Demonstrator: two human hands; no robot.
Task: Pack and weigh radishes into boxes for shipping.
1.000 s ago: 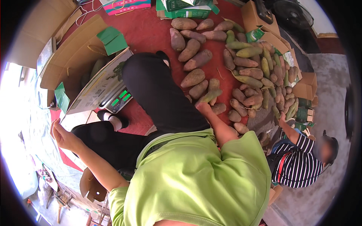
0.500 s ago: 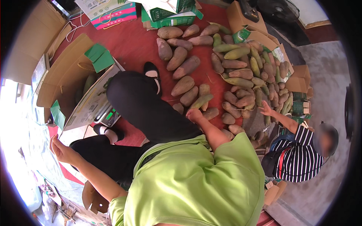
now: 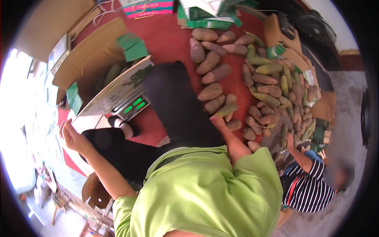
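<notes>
Fruits (image 3: 215,91), long, brown and green, lie in rows on the red floor (image 3: 166,43). One right hand (image 3: 218,119) rests just beside a greenish fruit (image 3: 226,110); I cannot tell if it grips. Out to the side, the left hand (image 3: 72,136) is open wide and holds nothing, near a scale (image 3: 132,106).

You're over a red floor (image 3: 166,43). A spread of brown and greenish tubers (image 3: 252,79) lies on it, centre to right of frame. A digital scale (image 3: 132,106) sits left of centre, touching an open cardboard box (image 3: 90,59) at upper left. Green-and-white cartons (image 3: 209,15) line the top edge. Grey floor (image 3: 347,102) runs along the right edge.
</notes>
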